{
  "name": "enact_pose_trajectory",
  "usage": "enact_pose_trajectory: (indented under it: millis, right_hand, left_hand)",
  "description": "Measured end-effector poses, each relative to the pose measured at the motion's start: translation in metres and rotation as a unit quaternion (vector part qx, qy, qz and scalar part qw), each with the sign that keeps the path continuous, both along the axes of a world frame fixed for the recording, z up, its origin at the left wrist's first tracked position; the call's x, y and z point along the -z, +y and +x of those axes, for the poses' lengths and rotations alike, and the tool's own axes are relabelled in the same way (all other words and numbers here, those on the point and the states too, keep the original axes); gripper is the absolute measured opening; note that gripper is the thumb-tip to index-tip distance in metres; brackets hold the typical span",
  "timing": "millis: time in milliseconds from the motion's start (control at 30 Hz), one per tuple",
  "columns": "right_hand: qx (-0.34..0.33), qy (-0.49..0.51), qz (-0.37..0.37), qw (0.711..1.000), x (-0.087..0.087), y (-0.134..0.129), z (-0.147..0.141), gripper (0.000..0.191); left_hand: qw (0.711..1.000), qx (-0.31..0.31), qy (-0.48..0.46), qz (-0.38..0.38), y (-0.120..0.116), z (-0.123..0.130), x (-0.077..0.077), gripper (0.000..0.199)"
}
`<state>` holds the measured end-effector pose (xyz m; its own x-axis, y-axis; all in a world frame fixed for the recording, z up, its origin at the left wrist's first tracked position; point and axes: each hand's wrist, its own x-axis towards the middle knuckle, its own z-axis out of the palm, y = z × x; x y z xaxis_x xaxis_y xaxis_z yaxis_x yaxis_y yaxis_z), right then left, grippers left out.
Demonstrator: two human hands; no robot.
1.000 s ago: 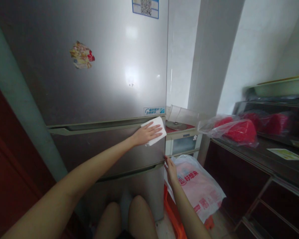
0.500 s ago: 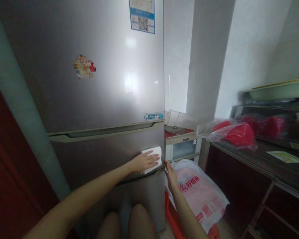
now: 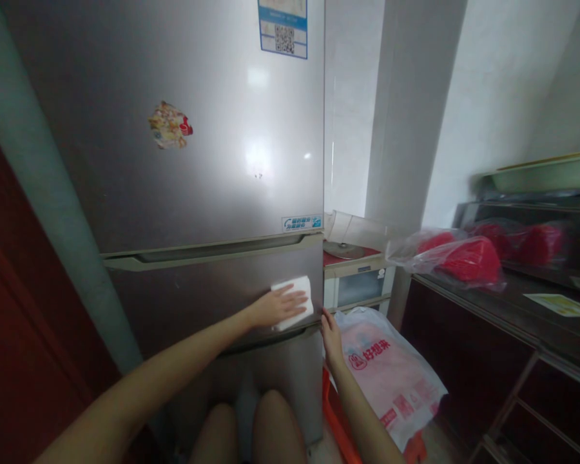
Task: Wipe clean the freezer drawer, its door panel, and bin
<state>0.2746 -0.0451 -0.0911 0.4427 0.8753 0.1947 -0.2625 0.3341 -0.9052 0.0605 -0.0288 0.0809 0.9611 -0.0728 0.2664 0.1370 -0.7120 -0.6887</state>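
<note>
My left hand (image 3: pixel 279 305) lies flat with its fingers spread on a folded white cloth (image 3: pixel 299 314), pressing it against the middle door of a silver fridge (image 3: pixel 212 129). The cloth sits near that door's right end, just above the gap over the lowest door. At the fridge's right edge, my right hand (image 3: pixel 331 336) touches the side with its fingers extended, holding nothing. Stickers are on the upper door, among them a torn colourful one (image 3: pixel 170 125) and a label with a square code (image 3: pixel 284 38).
Right of the fridge, a white and pink plastic bag (image 3: pixel 381 370) rests over something orange-red (image 3: pixel 337 419). Behind it stands a small cabinet (image 3: pixel 360 287). Red items in clear plastic (image 3: pixel 473 260) lie on the dark counter (image 3: pixel 517 299) at the right. My knees are near the lowest door.
My left hand and the cloth have shifted slightly up and left on the middle door. My right hand stays at the fridge's edge. The whole view has shifted a little.
</note>
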Motion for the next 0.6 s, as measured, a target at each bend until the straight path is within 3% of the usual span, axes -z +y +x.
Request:
enact_pose_trajectory:
  millis: [67, 133, 200, 233, 267, 333, 500, 600]
  right_hand:
    - [0.01, -0.009, -0.005, 1.0, 0.0, 0.0, 0.0, 0.048]
    - [0.017, -0.02, -0.008, 1.0, -0.001, 0.0, 0.0, 0.05]
    - [0.022, -0.031, -0.008, 0.999, -0.002, -0.001, 0.002, 0.052]
    - [0.025, -0.037, -0.007, 0.999, -0.002, -0.001, 0.002, 0.053]
    - [0.029, -0.042, -0.007, 0.999, -0.003, -0.001, 0.002, 0.053]
    - [0.035, -0.049, -0.005, 0.998, -0.003, 0.0, 0.002, 0.052]
    - [0.044, -0.055, -0.001, 0.998, 0.001, 0.003, -0.002, 0.052]
    - [0.043, -0.059, 0.002, 0.997, 0.004, 0.003, -0.002, 0.052]
  left_hand:
    - [0.999, 0.024, 0.034, -0.027, -0.003, -0.001, 0.046, 0.03]
    - [0.998, 0.027, 0.042, -0.041, -0.005, -0.002, 0.078, 0.027]
    - [0.998, 0.016, 0.038, -0.052, -0.006, 0.001, 0.089, 0.027]
    - [0.998, 0.011, 0.035, -0.056, -0.006, 0.003, 0.086, 0.028]
    - [0.998, 0.009, 0.031, -0.058, -0.007, 0.005, 0.078, 0.029]
    - [0.998, 0.008, 0.023, -0.053, -0.007, 0.011, 0.046, 0.032]
    - [0.998, -0.033, -0.058, 0.023, -0.004, 0.021, -0.067, 0.039]
    - [0.989, -0.043, -0.131, 0.06, -0.001, 0.021, -0.111, 0.04]
